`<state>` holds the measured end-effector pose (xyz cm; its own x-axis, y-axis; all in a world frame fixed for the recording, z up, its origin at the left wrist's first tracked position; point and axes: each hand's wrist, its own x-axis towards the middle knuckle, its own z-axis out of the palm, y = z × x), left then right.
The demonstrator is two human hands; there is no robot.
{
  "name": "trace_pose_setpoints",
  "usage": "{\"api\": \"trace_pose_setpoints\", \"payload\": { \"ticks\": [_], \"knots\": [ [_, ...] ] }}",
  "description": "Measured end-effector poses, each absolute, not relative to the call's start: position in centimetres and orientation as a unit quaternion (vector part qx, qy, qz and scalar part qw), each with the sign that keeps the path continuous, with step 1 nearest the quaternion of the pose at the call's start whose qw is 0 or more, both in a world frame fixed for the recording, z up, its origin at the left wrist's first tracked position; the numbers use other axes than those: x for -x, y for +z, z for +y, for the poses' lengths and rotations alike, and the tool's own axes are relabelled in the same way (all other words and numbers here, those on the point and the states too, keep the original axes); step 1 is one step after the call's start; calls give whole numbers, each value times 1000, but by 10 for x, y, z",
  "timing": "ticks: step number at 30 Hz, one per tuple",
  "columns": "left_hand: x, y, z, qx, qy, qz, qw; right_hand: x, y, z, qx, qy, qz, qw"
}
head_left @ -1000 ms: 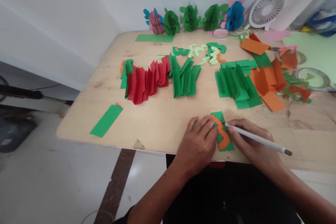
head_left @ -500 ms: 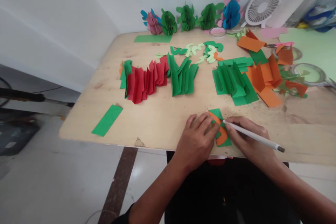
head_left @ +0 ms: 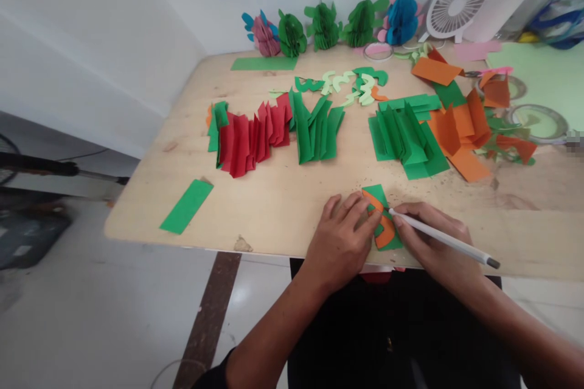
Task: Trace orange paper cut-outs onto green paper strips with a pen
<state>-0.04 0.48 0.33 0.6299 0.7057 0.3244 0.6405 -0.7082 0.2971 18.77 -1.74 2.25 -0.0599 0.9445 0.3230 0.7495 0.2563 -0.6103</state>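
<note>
Near the table's front edge, a curvy orange paper cutout (head_left: 386, 234) lies on a green paper piece (head_left: 374, 192). My left hand (head_left: 342, 237) rests over them from the left, fingers stretched out and fingertips pressing on the cutout. It covers part of both papers. On the other side, my right hand (head_left: 433, 240) is closed around a white pencil (head_left: 447, 238) with a dark end. The pencil's tip is at the right edge of the orange cutout, over the green paper; whether it touches cannot be made out.
Folded red paper (head_left: 249, 140) and folded green stacks (head_left: 314, 130) stand beyond my hands. Orange scraps (head_left: 460, 127) and tape rolls (head_left: 538, 121) lie right. A green strip (head_left: 187, 206) lies left. Paper figures (head_left: 323, 27) and a white fan (head_left: 456, 6) line the wall.
The pencil tip has shifted very slightly along the cutout's right edge, and the pencil's rear end sits a bit farther right. My left hand stays in place. The view has tilted slightly.
</note>
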Motion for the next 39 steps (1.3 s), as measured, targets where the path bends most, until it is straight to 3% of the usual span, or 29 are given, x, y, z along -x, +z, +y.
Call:
{"api": "trace_pose_setpoints", "payload": {
  "ticks": [27, 39],
  "knots": [
    [2, 1, 4, -900, 210, 373, 82, -186, 23, -19, 587, 143, -715, 352],
    [1, 0, 5, -900, 210, 373, 86, -188, 24, -21, 600, 199, -697, 339]
  ]
}}
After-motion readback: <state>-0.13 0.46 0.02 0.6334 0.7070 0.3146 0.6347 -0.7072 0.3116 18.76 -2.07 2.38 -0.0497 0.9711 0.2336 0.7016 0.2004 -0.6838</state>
